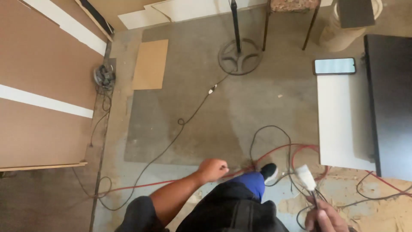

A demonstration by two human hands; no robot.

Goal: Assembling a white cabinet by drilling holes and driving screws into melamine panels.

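Observation:
My left hand reaches down to the concrete floor, fingers closed around a thin red cable near my knee. Low at the right, my right hand grips a dark cord that ends in a white plug, which points upward. Between the hands are my blue trouser leg and black shoe. Black and red cables loop on the floor around them.
A white board with a phone on it lies at the right beside a black panel. A fan stand base, stool legs and a thin brown sheet stand farther off. Large brown boards lie left.

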